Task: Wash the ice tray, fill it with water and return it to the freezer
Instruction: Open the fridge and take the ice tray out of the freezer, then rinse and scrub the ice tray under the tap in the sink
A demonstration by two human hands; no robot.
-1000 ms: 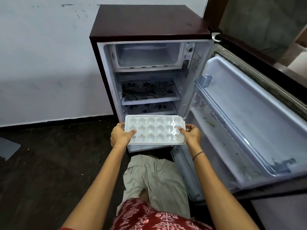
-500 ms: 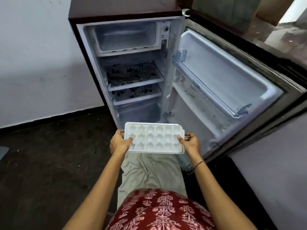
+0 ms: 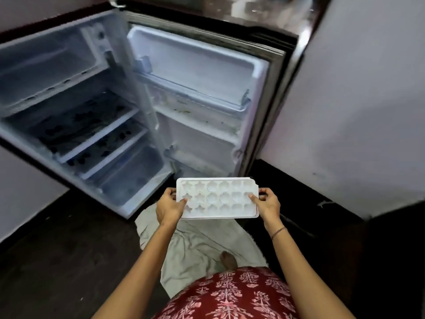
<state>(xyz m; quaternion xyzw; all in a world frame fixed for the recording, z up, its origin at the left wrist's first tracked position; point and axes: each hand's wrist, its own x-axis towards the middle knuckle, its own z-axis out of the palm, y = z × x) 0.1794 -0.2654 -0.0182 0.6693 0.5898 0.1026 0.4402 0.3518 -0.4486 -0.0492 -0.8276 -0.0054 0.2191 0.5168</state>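
Okay, dark floor (image 3: 57,249) is filling the lower left and a pale wall (image 3: 356,100) is rising on the right. Small fridge (image 3: 135,93) is standing open at upper left, quite blurred. Fridge door (image 3: 202,65) is swinging wide to the right, white inner liner facing the camera, with a clear door rack (image 3: 200,97) running across its middle. Freezer compartment (image 3: 46,63) is sitting at the top of the cabinet. Two shelves (image 3: 78,125) with a dark floral print are lying below it, and a clear drawer (image 3: 131,176) is sitting at the bottom.

Person is looking down past a red patterned top (image 3: 230,295) and pale trousers (image 3: 195,245).

White ice tray (image 3: 217,199) is being held level outside the fridge, just in front of the cabinet's bottom corner, above the trousers and well below the freezer compartment. Star and round moulds are facing up; cannot tell if any water is in them.

Left hand (image 3: 169,207) is holding the tray's left short end, grip pinching it with the thumb on top over the cells and the fingers curling under the edge. Right hand (image 3: 268,203) is doing the same on the right short end, grip pinching the rim with the thumb on top. Thin bracelet (image 3: 278,232) is sitting on the right wrist
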